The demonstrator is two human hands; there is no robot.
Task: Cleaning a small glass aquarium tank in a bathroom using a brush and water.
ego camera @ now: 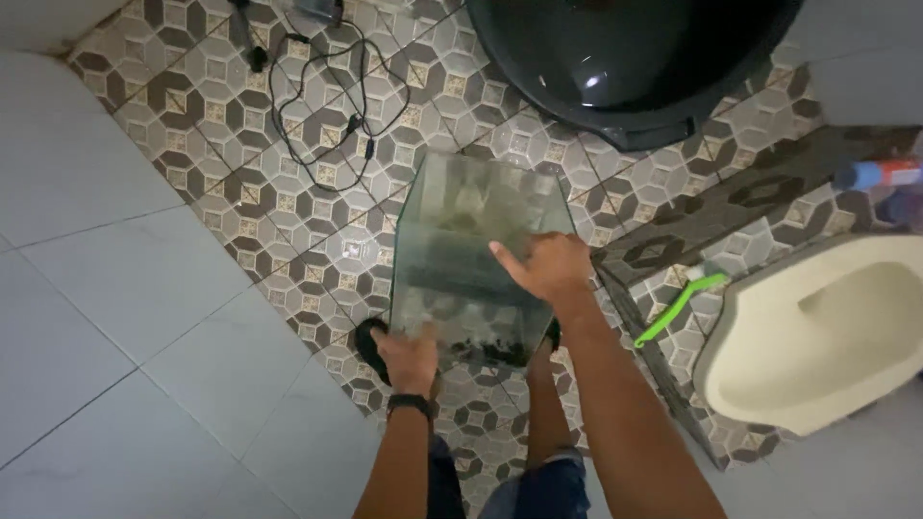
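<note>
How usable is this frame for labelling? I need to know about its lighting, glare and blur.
Head view: dim, uneven light; the white wall tiles read brightest. A small glare spot sits on the black basin. The glass tank looks hazy and see-through, its edges soft. Both the left hand and right hand are slightly motion-blurred.

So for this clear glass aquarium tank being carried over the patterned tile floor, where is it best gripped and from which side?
Probably as shown: the clear glass aquarium tank is best taken at opposite parts of its near end. The left hand supports the lower near corner from below; the right hand grips the top rim on the right. Its flat, smooth walls offer no handle, so edges and corners seem the safest purchase.
</note>
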